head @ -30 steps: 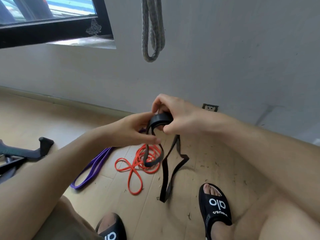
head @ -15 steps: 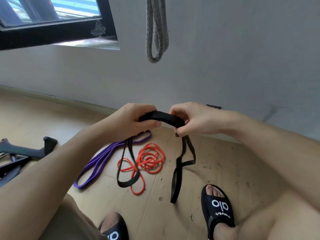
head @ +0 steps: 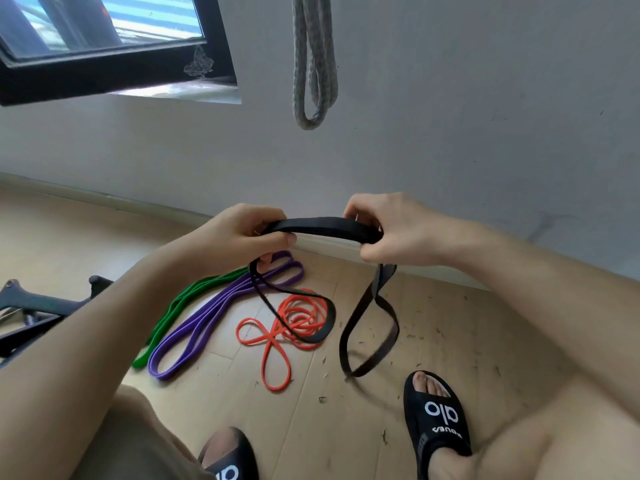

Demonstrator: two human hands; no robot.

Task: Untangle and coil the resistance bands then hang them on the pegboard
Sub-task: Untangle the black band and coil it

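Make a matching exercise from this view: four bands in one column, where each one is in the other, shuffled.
Bands:
1. black band
2. grey band
3. orange band
4. green band

Places:
A. hanging on the wall
B. on the floor, leftmost of the bands there
C. held between the left hand and right hand
D. on the floor, partly coiled, right of the purple band

Pairs: 1-C, 2-A, 3-D, 4-B
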